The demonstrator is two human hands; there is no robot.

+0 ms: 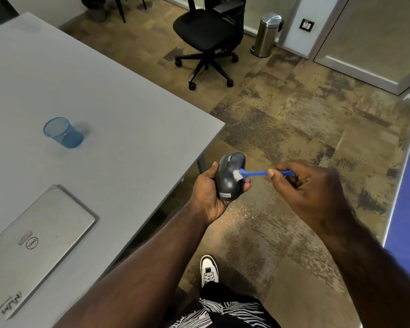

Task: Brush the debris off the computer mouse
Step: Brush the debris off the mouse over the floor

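Observation:
A dark grey computer mouse point(227, 179) with a small white label at its near end rests in my left hand point(207, 192), held in the air just off the table's corner, above the floor. My right hand point(301, 183) pinches the handle of a small blue brush point(258, 173). The brush's white bristles touch the top of the mouse near its right side. Part of the brush handle is hidden inside my right fist.
A grey table point(104, 102) fills the left, carrying a blue mesh cup point(63, 133) and a closed silver laptop point(33, 245). A black office chair point(208, 36) and a steel bin point(267, 35) stand further off on the carpet. My white shoe point(208, 271) is below.

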